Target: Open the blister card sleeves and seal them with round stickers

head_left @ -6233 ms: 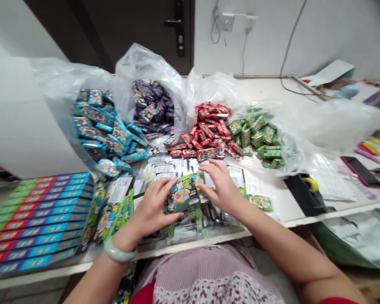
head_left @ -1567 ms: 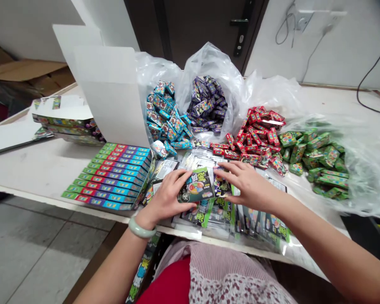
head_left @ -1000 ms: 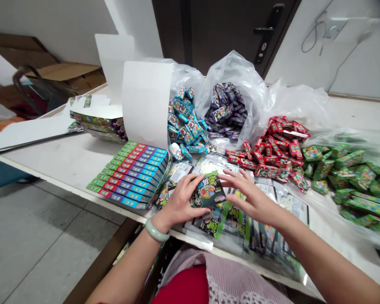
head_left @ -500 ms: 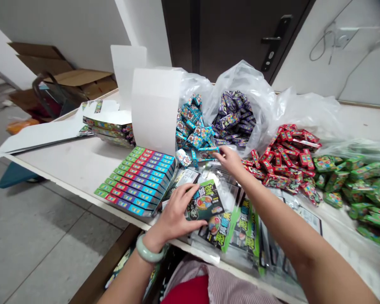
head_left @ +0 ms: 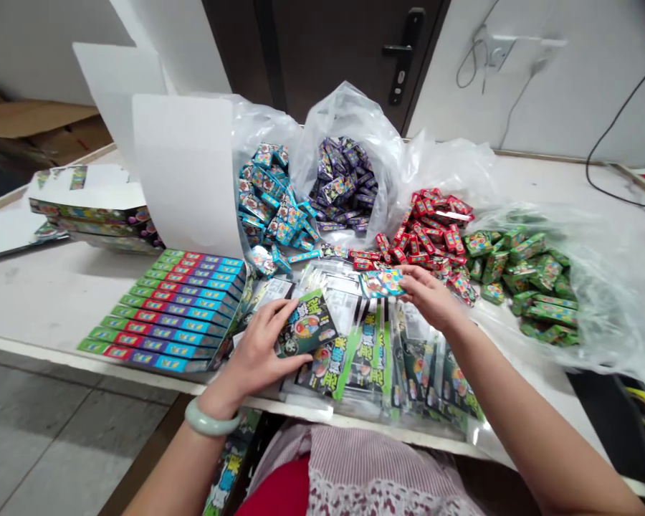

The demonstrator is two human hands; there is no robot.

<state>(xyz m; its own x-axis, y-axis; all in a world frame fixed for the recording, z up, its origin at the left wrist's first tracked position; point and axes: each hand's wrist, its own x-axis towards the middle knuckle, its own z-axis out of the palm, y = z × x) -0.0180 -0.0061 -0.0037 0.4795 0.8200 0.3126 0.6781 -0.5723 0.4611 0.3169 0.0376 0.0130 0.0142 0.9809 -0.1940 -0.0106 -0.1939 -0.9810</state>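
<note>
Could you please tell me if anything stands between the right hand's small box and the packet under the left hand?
Nothing does: the box in the right hand and the packet under the left hand have only flat clear packets below.

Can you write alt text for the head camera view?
The left hand holds a green-and-black packet and the right hand pinches a small blue box above a white table. Behind them, clear plastic bags hold heaps of blue, purple, red and green boxes.
</note>
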